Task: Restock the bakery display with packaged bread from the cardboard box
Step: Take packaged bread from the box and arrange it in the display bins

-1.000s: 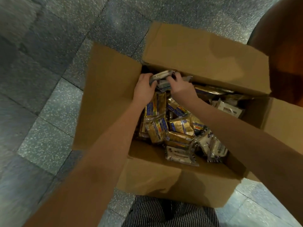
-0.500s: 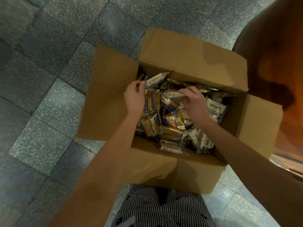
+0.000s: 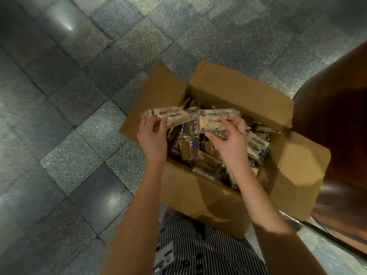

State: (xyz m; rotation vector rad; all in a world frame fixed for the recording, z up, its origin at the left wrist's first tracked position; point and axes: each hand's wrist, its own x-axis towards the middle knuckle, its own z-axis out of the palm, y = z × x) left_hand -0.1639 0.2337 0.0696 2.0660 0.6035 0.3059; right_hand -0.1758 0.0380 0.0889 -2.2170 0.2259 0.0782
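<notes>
- Cardboard box (image 3: 198,195) stands open on the tiled floor (image 3: 79,135) at the person's feet, its four flaps splayed out. Its right side is close against a dark wooden fixture (image 3: 337,120); I can't tell whether that is the display.
- The heap of packaged bread (image 3: 190,149) fills the box nearly to the rim. Gold-wrapped packets lie jumbled in the middle, with paler ones along the right wall.
- The left hand (image 3: 153,139) is raised over the box's left edge and pinches the left packet by its near long edge, between fingers and thumb. To my eye that's a thin hold on slick wrap. If it slips, the packet likely lands on the floor rather than back in the box.
- The right hand (image 3: 232,143) is up over the middle of the box, thumb and curled fingers gripping the right packet along its near edge. If it slipped here, the packet would only drop onto the heap. Squeezing harder to be safe could crush soft bread.
- The left packet (image 3: 168,114) is pale and held above the box's far-left corner. Its long axis runs crosswise, and its outer end pokes past the left flap, out over the floor.
- The right packet (image 3: 214,120) is the same sort, printed face turned up. It also lies crosswise, roughly in line with the far flap. Its inner end meets the left packet's, though I can't say whether they touch or overlap.
</notes>
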